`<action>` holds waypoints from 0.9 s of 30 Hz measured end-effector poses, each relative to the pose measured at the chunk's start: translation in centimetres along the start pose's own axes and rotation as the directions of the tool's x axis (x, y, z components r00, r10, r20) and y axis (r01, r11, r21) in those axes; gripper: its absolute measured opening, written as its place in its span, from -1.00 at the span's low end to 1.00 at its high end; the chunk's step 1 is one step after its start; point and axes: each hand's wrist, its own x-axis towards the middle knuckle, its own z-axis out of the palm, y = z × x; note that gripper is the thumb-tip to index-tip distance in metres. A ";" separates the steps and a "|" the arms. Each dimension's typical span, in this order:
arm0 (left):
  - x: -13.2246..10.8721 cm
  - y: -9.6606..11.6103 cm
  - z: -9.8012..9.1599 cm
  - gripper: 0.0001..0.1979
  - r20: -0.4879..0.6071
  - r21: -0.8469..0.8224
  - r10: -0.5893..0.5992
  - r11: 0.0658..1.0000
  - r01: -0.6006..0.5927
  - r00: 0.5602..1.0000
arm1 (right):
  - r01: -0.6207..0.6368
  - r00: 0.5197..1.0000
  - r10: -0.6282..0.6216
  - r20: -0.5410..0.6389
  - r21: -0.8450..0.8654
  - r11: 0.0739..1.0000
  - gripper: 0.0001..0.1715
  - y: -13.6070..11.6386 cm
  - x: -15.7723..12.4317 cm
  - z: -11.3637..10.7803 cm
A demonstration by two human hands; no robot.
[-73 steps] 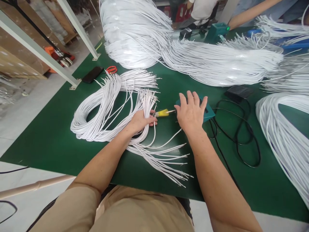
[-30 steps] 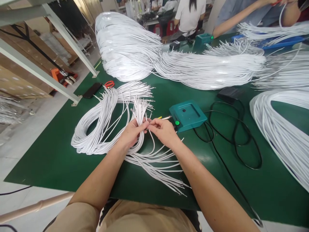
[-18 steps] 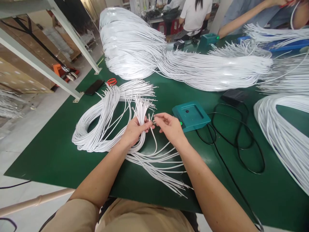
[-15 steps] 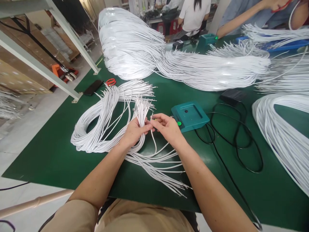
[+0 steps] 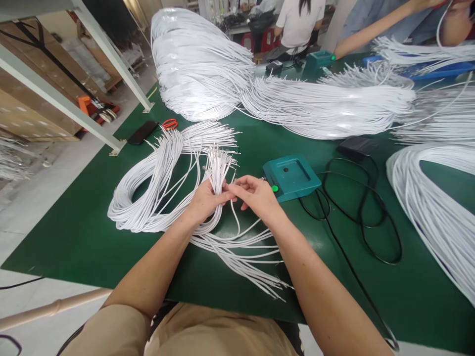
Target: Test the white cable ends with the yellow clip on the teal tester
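Observation:
My left hand (image 5: 205, 201) is wrapped round a bunch of white cables (image 5: 218, 170), whose tips point up and away from me. Close beside it, my right hand (image 5: 257, 197) pinches a single white cable (image 5: 235, 215) between thumb and fingers, at the right edge of the bunch. The thumbs of both hands nearly meet. Looped to the left lies the rest of the cable coil (image 5: 128, 205), and loose cable ends (image 5: 256, 277) fan out towards the front edge. A teal device (image 5: 293, 178) with a green button stands right of my right hand.
Large heaps of white cable (image 5: 326, 109) fill the back of the green table (image 5: 74, 237). Red-handled scissors (image 5: 169, 124) and a black phone (image 5: 143, 132) lie back left. A black cord (image 5: 384, 212) trails on the right, near another coil (image 5: 426, 198). A co-worker's arm (image 5: 371, 32) reaches in at the back right.
My right hand has shifted slightly left towards the bunch, and the single cable's tip has moved in closer to the bunch. My left hand keeps its hold.

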 end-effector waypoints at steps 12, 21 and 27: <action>-0.3 0.3 0.1 -0.64 0.021 0.036 0.011 0.999 -0.011 1.000 | -0.168 0.985 0.122 0.123 0.502 0.848 -0.74 0.7 0.4 0.6; -0.7 0.6 0.5 -0.77 0.181 0.152 0.039 0.986 -0.067 0.983 | -0.091 0.991 0.025 0.132 0.521 0.849 -0.63 0.8 0.5 0.4; -0.6 0.6 0.2 -0.72 0.139 0.128 0.039 0.990 -0.057 0.990 | -0.193 0.965 0.050 0.259 0.568 0.800 -0.57 0.9 0.5 0.2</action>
